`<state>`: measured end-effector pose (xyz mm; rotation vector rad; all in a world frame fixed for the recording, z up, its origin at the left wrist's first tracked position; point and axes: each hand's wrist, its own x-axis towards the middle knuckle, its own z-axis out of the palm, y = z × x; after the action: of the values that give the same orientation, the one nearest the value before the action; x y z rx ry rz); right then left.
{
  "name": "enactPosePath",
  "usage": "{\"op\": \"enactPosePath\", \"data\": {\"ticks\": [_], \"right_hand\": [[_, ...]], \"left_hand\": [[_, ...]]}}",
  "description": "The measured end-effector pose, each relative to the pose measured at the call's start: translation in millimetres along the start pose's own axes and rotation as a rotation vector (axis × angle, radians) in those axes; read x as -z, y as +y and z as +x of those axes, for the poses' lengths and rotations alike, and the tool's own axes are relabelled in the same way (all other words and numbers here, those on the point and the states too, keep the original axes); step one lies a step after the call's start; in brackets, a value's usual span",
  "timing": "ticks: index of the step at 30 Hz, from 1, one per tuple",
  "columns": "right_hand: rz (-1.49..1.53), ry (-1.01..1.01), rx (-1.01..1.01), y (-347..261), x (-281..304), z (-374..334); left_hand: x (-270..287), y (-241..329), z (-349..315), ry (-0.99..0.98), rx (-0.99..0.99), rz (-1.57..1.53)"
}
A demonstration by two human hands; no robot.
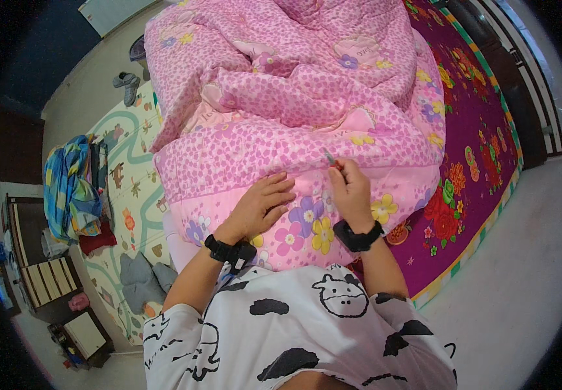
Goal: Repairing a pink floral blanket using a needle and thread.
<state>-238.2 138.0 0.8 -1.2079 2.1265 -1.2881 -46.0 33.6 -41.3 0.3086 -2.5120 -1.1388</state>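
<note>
The person's left hand [262, 203] lies on the pink quilt [248, 148], with the palm down and the fingers a little bent, and between these fingers there is no object that I can see. The right hand [351, 190] is near it, over the same quilt, and its thumb and fingers are pinched together on a slim pointed tool [329, 156]. The exact kind of this tool is too small to tell.

For doing this step well, I judge that the left palm should press the fabric smooth, because the padding looks soft and can easily make a wrinkle. The tool is better guided at a low angle and with small movements, so that its tip does not catch the printed cloth. It also seems wise to point the tip away from the left fingers, since both hands work rather near each other.

About the position: the tool comes out from the right grip, its reddish part at the fingertips and its pale tip directed forward and to the left, away from the body. Whether the tip touches the cloth, I cannot tell. The quilt spreads under both hands. The plain-edged border [206, 201] with big flowers is nearest to the body, and the left hand rests mostly upon it.
</note>
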Motion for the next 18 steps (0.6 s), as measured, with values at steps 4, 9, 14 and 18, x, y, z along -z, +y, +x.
{"op": "enactPosePath", "data": {"ticks": [4, 9, 14, 18], "right_hand": [[0.152, 0.141, 0.077, -21.1, 44.7, 2.6], [0.607, 0.521, 0.203, -60.6, 147.5, -9.4], [0.392, 0.526, 0.235, -53.2, 186.0, -20.6], [-0.054, 0.254, 0.041, -17.5, 109.3, -17.8]], "left_hand": [[-0.2, 1.4, 0.3, -0.01, 0.019, -0.013], [-0.1, -0.9, -5.8, 0.013, 0.07, -0.026], [9.1, 14.6, 12.4, -0.088, 0.081, 0.031], [6.1, 30.2, 36.6, -0.051, -0.072, 0.161]]}}
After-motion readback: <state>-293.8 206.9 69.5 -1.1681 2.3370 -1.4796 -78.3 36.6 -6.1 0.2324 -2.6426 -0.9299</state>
